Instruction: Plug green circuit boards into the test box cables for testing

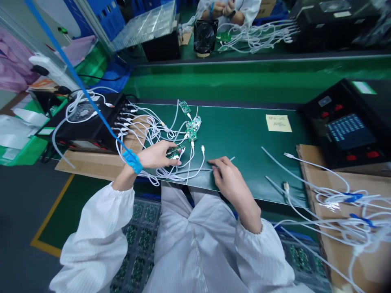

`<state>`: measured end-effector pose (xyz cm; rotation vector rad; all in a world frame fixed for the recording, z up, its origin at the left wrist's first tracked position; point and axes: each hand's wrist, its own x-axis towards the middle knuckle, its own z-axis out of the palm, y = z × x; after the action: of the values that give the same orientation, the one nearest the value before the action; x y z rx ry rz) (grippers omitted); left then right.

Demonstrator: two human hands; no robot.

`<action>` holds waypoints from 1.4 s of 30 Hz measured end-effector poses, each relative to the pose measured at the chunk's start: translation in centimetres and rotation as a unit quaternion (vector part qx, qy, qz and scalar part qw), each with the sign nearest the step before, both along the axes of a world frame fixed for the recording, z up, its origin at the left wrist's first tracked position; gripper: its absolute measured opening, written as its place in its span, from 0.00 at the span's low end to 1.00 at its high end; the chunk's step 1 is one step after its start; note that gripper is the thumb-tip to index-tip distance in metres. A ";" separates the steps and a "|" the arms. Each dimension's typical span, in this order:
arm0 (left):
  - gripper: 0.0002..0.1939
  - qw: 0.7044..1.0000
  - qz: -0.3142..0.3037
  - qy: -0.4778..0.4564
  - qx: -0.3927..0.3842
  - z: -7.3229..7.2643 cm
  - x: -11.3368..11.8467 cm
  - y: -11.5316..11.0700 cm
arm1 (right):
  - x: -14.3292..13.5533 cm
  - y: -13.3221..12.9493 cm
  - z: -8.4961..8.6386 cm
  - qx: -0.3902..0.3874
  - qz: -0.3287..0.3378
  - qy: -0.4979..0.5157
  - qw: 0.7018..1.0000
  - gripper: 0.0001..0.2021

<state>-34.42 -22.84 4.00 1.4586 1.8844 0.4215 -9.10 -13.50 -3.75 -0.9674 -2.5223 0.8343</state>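
Note:
My left hand [157,155] is closed round a small green circuit board [173,154], its fingers partly covering it. My right hand [229,179] is over the mat with thumb and index finger bent around a white cable [200,169]; a short end of that cable shows beyond the fingers. Between my hands, a white USB-type plug [203,149] lies loose. Just beyond my left hand are a circuit board [192,132] with a white plug at its near edge and a smaller circuit board [185,107].
At left, a black box [91,126] feeds many white cables. At right stand a black device with a lit display [351,130] and bundled white cables [351,219] on cardboard. A yellow note [278,123] lies on the green mat [238,126]. Across the bench, a person's hands [222,9] are visible.

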 end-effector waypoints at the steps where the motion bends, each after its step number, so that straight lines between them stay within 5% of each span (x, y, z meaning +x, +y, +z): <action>1: 0.15 1.000 -0.012 -0.004 -0.005 0.1 0.2 0.0 | 0.1 0.0 0.0 -0.006 0.019 0.005 1.000 0.18; 7: 0.14 0.994 -0.103 0.026 -0.017 -0.1 1.3 0.5 | 0.2 -0.4 0.4 -0.015 0.037 0.032 0.999 0.17; 22: 0.15 0.993 -0.115 -0.018 -0.016 -0.1 1.7 0.8 | -1.9 -1.1 0.9 0.047 -0.047 0.190 0.979 0.12; 31: 0.15 0.995 -0.095 -0.010 -0.024 1.1 1.1 0.0 | -2.6 -2.5 -1.2 -0.046 -0.072 0.125 0.988 0.23; 36: 0.12 0.995 -0.094 -0.019 -0.002 1.4 1.3 -0.3 | -3.7 -2.7 -1.3 -0.216 -0.120 0.244 0.938 0.35; 40: 0.12 0.997 -0.074 0.007 0.000 1.9 0.9 -0.6 | -4.3 -2.5 -1.5 -0.315 -0.117 0.297 0.894 0.29; 42: 0.13 0.998 -0.057 -0.006 -0.003 2.6 0.7 -0.9 | -3.8 -2.4 -1.5 -0.298 -0.115 0.284 0.904 0.26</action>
<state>-33.77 -23.74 6.57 1.5470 1.7816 0.3709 -12.93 -15.92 -5.27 -0.9719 -1.6444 1.5844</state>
